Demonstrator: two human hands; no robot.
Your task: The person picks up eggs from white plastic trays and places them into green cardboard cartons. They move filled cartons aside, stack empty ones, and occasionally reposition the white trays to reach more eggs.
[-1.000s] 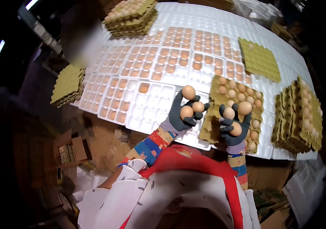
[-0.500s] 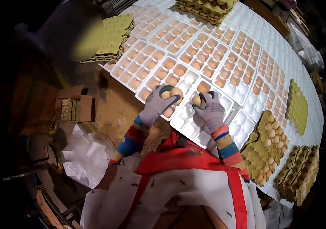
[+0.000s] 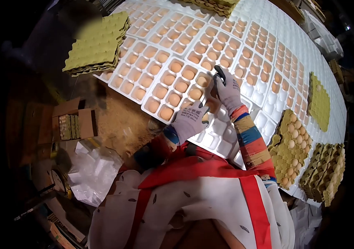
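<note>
My left hand (image 3: 190, 121), in a pale glove with dark fingertips, is over the near edge of the trays, its fingers curled round an egg (image 3: 204, 117). Just left of it, a white plastic tray (image 3: 144, 108) holds an egg in each visible cell. My right hand (image 3: 228, 90), gloved alike, is farther forward above the partly filled trays. Its fingers are bent together, and whatever lies between them is hidden. Beneath my right forearm, a near white tray (image 3: 212, 141) shows several bare cells.
More white trays with eggs (image 3: 212, 55) spread ahead. Yellowish pulp trays are stacked at the left (image 3: 98, 41) and right (image 3: 324, 172), and one with eggs (image 3: 287, 145) lies nearer. An open carton (image 3: 88, 124) and clear plastic (image 3: 92, 172) are at the lower left.
My right hand has moved forward, away from my body. My left hand has drawn back to the near edge. Eggs now fill the left tray's right column. The view has shifted slightly.
</note>
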